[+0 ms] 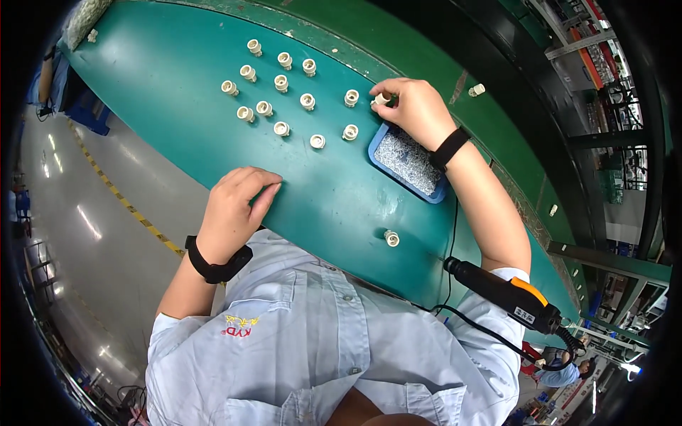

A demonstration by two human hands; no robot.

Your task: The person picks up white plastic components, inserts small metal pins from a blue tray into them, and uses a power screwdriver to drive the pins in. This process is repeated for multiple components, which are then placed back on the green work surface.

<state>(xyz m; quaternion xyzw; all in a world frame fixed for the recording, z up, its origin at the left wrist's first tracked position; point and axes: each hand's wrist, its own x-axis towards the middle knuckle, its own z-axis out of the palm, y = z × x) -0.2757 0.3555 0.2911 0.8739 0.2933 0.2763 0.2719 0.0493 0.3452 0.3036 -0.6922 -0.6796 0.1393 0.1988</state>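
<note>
My right hand [415,110] pinches a white lamp holder [381,100] between thumb and fingers, just past the far end of a blue tray [378,159]. The tray is filled with small silvery screws or similar metal pieces, too fine to make out. Resting at the near edge of the green table, my left hand [238,206] has its thumb and fingertips pressed together; whatever may be between them is hidden. Several similar white lamp holders [307,101] stand spread over the table's far half. A single one [391,238] is by itself closer to me.
A black and orange electric screwdriver [501,295] hangs by my right upper arm, its cable looping below. Beyond the green table [163,92] a green conveyor [497,135] carries another white lamp holder [477,90]. A plastic-wrapped bundle [85,21] lies at the far left corner.
</note>
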